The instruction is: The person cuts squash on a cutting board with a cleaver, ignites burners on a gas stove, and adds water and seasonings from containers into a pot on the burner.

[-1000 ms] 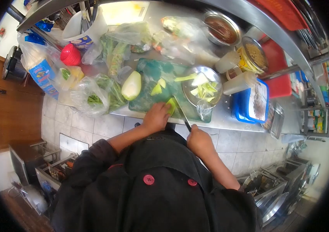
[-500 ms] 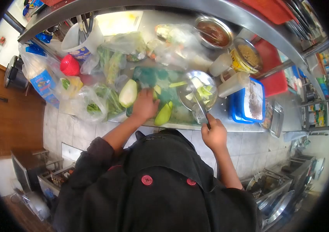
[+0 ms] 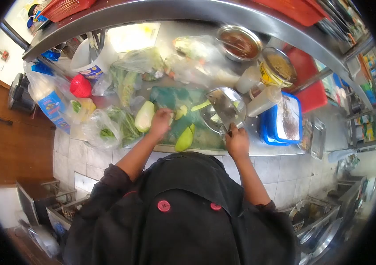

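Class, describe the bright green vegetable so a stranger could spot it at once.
On the metal counter lies a green cutting board. At its near edge, between the left hand and the right hand, is the vegetable; its bright green colour sets it apart from the paler pieces beyond it.

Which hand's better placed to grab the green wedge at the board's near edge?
Probably the left hand: it looks nearer the green wedge, though whether it's holding anything isn't clear. The right hand grips the knife over the bowl.
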### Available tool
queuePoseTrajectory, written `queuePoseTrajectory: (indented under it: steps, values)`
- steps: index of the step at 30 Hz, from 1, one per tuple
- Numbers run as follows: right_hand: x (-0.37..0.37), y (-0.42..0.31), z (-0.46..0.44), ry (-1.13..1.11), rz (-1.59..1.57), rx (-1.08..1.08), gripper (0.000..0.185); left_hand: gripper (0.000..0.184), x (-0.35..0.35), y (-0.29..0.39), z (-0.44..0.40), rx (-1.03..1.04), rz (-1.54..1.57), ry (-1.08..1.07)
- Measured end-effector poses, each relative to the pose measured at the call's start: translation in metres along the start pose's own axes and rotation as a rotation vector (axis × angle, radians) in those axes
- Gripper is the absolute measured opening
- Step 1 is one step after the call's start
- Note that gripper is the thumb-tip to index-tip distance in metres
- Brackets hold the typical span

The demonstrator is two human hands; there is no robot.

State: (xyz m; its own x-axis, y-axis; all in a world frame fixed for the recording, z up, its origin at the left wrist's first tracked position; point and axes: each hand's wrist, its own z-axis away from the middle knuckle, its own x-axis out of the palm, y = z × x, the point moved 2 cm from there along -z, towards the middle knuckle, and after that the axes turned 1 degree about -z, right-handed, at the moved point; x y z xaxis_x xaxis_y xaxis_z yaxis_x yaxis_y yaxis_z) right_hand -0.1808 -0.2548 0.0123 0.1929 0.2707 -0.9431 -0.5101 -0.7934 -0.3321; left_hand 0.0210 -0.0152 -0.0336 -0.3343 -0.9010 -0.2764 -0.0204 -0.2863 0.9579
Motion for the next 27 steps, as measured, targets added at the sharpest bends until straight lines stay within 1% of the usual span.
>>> queuePoseTrajectory:
  steps: [1, 2, 4, 5, 7, 8, 9, 10, 11, 12, 13, 14, 16, 17, 19, 20, 22, 23, 25, 27]
  values:
    - [0.002, 0.002, 0.001, 0.004, 0.006, -0.016, 0.048, 0.020, 0.001, 0.000, 0.000, -0.398, 0.384, -0.043]
    - [0.003, 0.003, 0.000, 0.010, 0.013, -0.037, 0.049, 0.020, 0.002, -0.004, -0.006, -0.395, 0.388, -0.031]
    - [0.001, 0.004, 0.001, 0.005, -0.004, -0.035, 0.049, 0.025, 0.005, -0.001, -0.017, -0.186, 0.057, -0.142]
    - [0.000, 0.003, 0.001, 0.000, -0.020, -0.020, 0.049, 0.025, 0.007, -0.002, -0.018, -0.187, 0.061, -0.125]
    - [-0.008, -0.004, 0.001, 0.040, -0.008, -0.064, 0.049, 0.033, 0.011, 0.040, -0.010, 0.078, -0.661, -0.273]
    - [-0.013, -0.007, 0.001, 0.082, 0.003, -0.091, 0.049, 0.033, 0.012, 0.037, -0.012, 0.074, -0.659, -0.260]
    - [-0.018, -0.014, -0.001, 0.200, 0.005, -0.175, 0.043, 0.035, 0.015, 0.031, -0.015, 0.157, -0.701, -0.227]
    - [-0.020, -0.021, -0.003, 0.203, 0.004, -0.181, 0.043, 0.037, 0.017, 0.025, -0.018, 0.242, -0.743, -0.199]
    - [-0.024, -0.031, -0.005, 0.237, -0.078, -0.305, 0.040, 0.037, 0.018, 0.017, -0.022, 0.246, -0.743, -0.197]
    - [-0.026, -0.040, -0.006, 0.272, -0.159, -0.425, 0.037, 0.035, 0.018, 0.010, -0.026, 0.320, -0.732, -0.188]
    - [-0.027, -0.051, -0.008, 0.237, -0.248, -0.469, 0.032, 0.033, 0.016, 0.012, -0.028, 0.394, -0.721, -0.183]
    - [-0.020, -0.056, -0.011, 0.241, -0.248, -0.459, 0.032, 0.033, 0.013, 0.013, -0.032, 0.399, -0.722, -0.192]
    - [0.002, -0.066, -0.017, -0.031, -0.263, -0.571, 0.030, 0.031, 0.006, 0.018, -0.038, -0.356, 0.018, -0.529]
    - [0.008, -0.071, -0.019, -0.029, -0.266, -0.558, 0.030, 0.031, 0.001, 0.015, -0.038, -0.358, 0.012, -0.540]
    - [0.020, -0.085, -0.024, -0.263, -0.200, -0.522, 0.031, 0.034, -0.007, 0.015, -0.035, -0.578, 0.753, -0.572]
    - [0.021, -0.091, -0.027, -0.263, -0.204, -0.521, 0.031, 0.034, -0.008, 0.014, -0.034, -0.579, 0.750, -0.572]
    - [0.021, -0.105, -0.030, -0.402, -0.066, -0.518, 0.032, 0.037, -0.012, 0.031, -0.025, -0.592, 0.991, -0.627]
    - [0.025, -0.108, -0.031, -0.406, -0.066, -0.524, 0.032, 0.037, -0.013, 0.037, -0.023, -0.592, 0.994, -0.620]
    - [0.036, -0.110, -0.034, -0.406, -0.019, -0.518, 0.029, 0.038, -0.014, 0.048, -0.019, -0.567, 1.078, -0.676]
    - [0.042, -0.109, -0.037, -0.439, -0.008, -0.505, 0.026, 0.040, -0.016, 0.055, -0.017, -0.537, 1.084, -0.669]
